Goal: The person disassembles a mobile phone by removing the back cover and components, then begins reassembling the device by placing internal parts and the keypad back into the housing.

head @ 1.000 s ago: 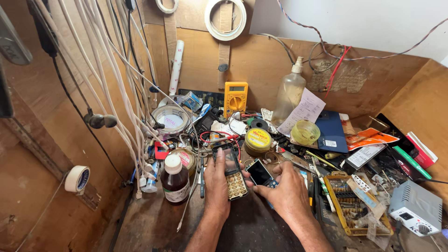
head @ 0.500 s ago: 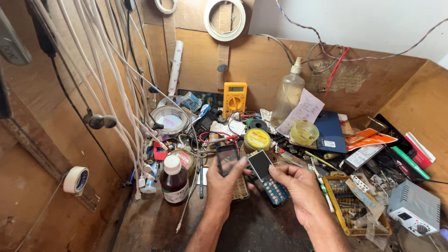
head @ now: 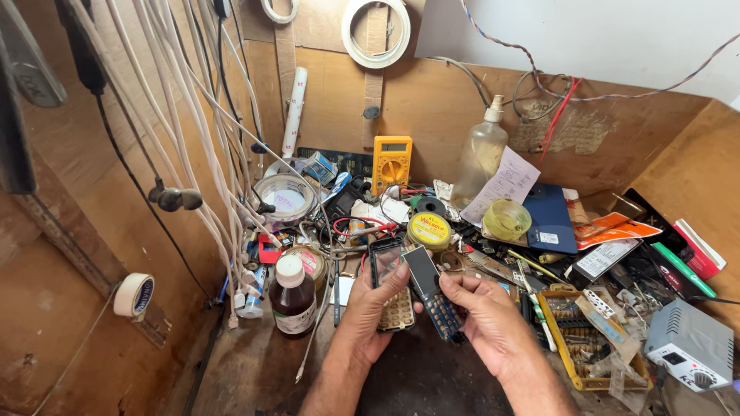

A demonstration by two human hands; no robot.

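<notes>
Two hands meet low over the dark bench top [head: 416, 377]: the left hand [head: 368, 320] is closed around a phone front cover [head: 389, 283] with a pale keypad, and the right hand [head: 493, 320] pinches a dark phone body [head: 432, 296] by its lower end, tilted, its top edge touching the cover. Just left of the left hand stands a brown bottle [head: 292, 299] with a white cap. Right of the right hand lies a yellow parts tray [head: 574, 339]. Farther back sit a yellow tin [head: 428, 229], then a yellow multimeter [head: 391, 163] and a clear spray bottle [head: 481, 154] against the wooden wall.
</notes>
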